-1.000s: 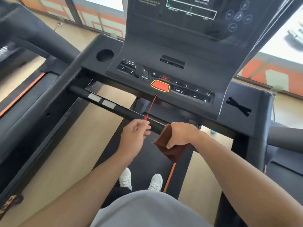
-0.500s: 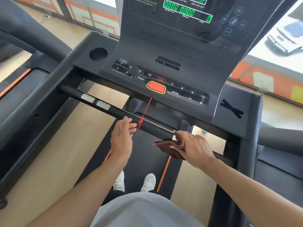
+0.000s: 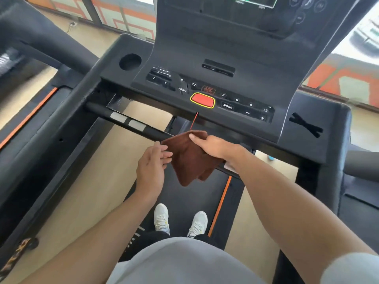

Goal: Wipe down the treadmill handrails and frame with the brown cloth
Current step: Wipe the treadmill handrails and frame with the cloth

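The brown cloth (image 3: pixel 189 158) lay over the black front bar (image 3: pixel 131 126) of the treadmill, in the middle of the frame. Its top edge sat on the bar and its bottom corner hung down below it, over the dark belt (image 3: pixel 184 197).

The right hand (image 3: pixel 213 146) was on top of the cloth, fingers bent over its upper edge, holding it against the bar. The left hand (image 3: pixel 152 165) was just beside the cloth's left edge, and its fingertips pinched that edge.

A thin red cord (image 3: pixel 193 121) came down from under the red button (image 3: pixel 202 100) and went behind the top of the cloth.

To the left of the hands, the bar ran up toward the upper left of the frame with nothing on it but two pale pads (image 3: pixel 128 121). To the right, the bar was mostly hidden under the right arm. There was open room under the bar, where the tan floor (image 3: pixel 98 181) showed.

The console (image 3: pixel 215 64) stood close above the bar, across the top of the frame. A round cup hole (image 3: pixel 130 62) sat at its left corner. Two white shoes (image 3: pixel 180 221) stood on the belt at the bottom middle.
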Demonstrator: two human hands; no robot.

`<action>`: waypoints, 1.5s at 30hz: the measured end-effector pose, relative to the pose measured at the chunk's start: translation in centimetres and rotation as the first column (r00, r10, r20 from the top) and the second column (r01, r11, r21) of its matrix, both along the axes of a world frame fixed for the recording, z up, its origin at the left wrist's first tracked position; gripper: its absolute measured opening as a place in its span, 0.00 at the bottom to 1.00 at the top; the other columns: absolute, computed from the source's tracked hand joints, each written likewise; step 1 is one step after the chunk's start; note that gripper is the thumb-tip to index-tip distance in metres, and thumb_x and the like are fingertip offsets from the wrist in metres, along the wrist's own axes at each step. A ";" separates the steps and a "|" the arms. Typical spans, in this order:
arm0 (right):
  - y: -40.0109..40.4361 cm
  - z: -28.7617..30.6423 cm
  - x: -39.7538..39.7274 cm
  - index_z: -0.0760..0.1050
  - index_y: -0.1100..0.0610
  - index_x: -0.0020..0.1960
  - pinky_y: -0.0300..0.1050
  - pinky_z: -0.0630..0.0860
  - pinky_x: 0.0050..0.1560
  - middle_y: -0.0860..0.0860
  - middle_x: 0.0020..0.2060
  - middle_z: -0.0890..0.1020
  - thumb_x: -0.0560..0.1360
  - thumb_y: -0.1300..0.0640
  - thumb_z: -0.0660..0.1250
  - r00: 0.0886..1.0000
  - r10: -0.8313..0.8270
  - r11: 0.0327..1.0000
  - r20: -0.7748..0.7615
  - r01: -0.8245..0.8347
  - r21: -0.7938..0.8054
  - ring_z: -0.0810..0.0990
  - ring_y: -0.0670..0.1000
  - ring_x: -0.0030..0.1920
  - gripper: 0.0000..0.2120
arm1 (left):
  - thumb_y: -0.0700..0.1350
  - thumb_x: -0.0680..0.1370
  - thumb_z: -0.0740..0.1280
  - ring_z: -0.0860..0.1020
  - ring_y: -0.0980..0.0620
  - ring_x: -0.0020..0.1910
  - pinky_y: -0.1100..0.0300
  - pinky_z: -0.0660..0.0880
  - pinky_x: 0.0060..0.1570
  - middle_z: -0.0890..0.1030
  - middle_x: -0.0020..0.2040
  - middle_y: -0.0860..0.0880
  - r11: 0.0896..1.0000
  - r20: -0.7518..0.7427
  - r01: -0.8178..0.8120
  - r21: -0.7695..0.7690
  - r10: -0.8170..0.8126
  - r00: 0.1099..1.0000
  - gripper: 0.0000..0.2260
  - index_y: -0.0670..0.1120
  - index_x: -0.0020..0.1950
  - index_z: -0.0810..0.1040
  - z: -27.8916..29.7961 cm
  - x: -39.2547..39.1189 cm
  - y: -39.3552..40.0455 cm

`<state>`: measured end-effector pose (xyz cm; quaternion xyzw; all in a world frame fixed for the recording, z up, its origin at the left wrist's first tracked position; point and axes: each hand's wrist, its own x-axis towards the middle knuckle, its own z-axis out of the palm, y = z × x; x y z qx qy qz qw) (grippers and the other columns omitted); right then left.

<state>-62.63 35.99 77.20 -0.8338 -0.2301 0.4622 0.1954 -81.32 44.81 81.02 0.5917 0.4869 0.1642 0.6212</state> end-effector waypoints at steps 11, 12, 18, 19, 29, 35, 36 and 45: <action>-7.7 -0.3 0.1 0.79 0.44 0.53 0.47 0.80 0.53 0.42 0.46 0.85 0.58 0.28 0.75 0.942 0.269 0.961 0.203 -0.248 -0.119 0.83 0.50 0.48 0.30 | 0.54 0.85 0.56 0.84 0.48 0.51 0.49 0.78 0.60 0.86 0.49 0.47 0.960 -0.013 0.279 0.022 -0.279 0.960 0.17 0.48 0.54 0.82 0.7 3.4 -4.1; -9.2 -0.5 0.5 0.79 0.43 0.54 0.47 0.80 0.53 0.42 0.47 0.85 0.58 0.29 0.74 0.937 0.272 0.959 0.217 -0.247 -0.137 0.83 0.50 0.48 0.30 | 0.54 0.85 0.56 0.84 0.49 0.51 0.48 0.78 0.60 0.86 0.49 0.48 0.952 -0.017 0.305 0.020 -0.305 0.952 0.17 0.48 0.53 0.82 0.8 3.8 -4.4; -21.6 2.3 0.7 0.74 0.46 0.58 0.47 0.75 0.47 0.45 0.49 0.84 0.68 0.43 0.72 0.876 0.379 0.868 0.297 -0.225 -0.442 0.83 0.53 0.51 0.20 | 0.53 0.85 0.56 0.84 0.51 0.50 0.49 0.78 0.60 0.86 0.48 0.49 0.895 -0.010 0.446 0.016 -0.446 0.895 0.16 0.49 0.52 0.81 1.3 5.9 -7.0; -22.6 2.5 0.0 0.70 0.47 0.61 0.47 0.73 0.47 0.46 0.51 0.84 0.70 0.45 0.71 0.851 0.381 0.868 0.361 -0.195 -0.457 0.82 0.54 0.51 0.21 | 0.54 0.85 0.56 0.84 0.52 0.50 0.50 0.78 0.60 0.86 0.48 0.50 0.881 -0.015 0.472 0.014 -0.472 0.882 0.16 0.49 0.53 0.81 1.2 6.0 -7.4; -23.4 -0.4 -4.1 0.73 0.50 0.68 0.49 0.69 0.70 0.48 0.58 0.84 0.73 0.42 0.75 0.684 0.121 0.989 0.719 -0.019 -0.148 0.82 0.52 0.60 0.28 | 0.54 0.85 0.56 0.84 0.54 0.50 0.53 0.78 0.58 0.86 0.48 0.52 0.854 -0.039 0.519 -0.042 -0.521 0.853 0.16 0.50 0.53 0.81 0.2 4.3 -7.0; -18.0 1.3 -3.6 0.75 0.42 0.68 0.47 0.73 0.57 0.46 0.56 0.85 0.78 0.53 0.68 0.743 0.070 0.995 0.666 0.001 -0.104 0.82 0.54 0.58 0.19 | 0.53 0.85 0.56 0.84 0.49 0.51 0.49 0.78 0.60 0.86 0.49 0.47 0.926 -0.047 0.370 -0.074 -0.374 0.926 0.17 0.46 0.54 0.81 -0.4 2.0 -3.5; -15.9 1.3 -3.5 0.74 0.41 0.69 0.46 0.73 0.56 0.45 0.56 0.85 0.79 0.50 0.67 0.754 0.090 0.994 0.650 -0.031 -0.102 0.83 0.53 0.58 0.19 | 0.53 0.85 0.56 0.84 0.49 0.50 0.49 0.78 0.60 0.86 0.49 0.47 0.934 -0.049 0.350 -0.072 -0.354 0.934 0.17 0.46 0.54 0.81 -0.4 1.8 -3.1; -1.3 -0.1 -3.6 0.78 0.45 0.62 0.50 0.74 0.53 0.51 0.54 0.86 0.79 0.27 0.53 0.846 0.091 0.993 0.526 -0.118 0.016 0.83 0.59 0.56 0.27 | 0.52 0.85 0.58 0.84 0.45 0.49 0.45 0.79 0.59 0.86 0.46 0.45 0.987 -0.048 0.159 -0.037 -0.161 0.986 0.16 0.47 0.51 0.82 0.4 -1.1 0.3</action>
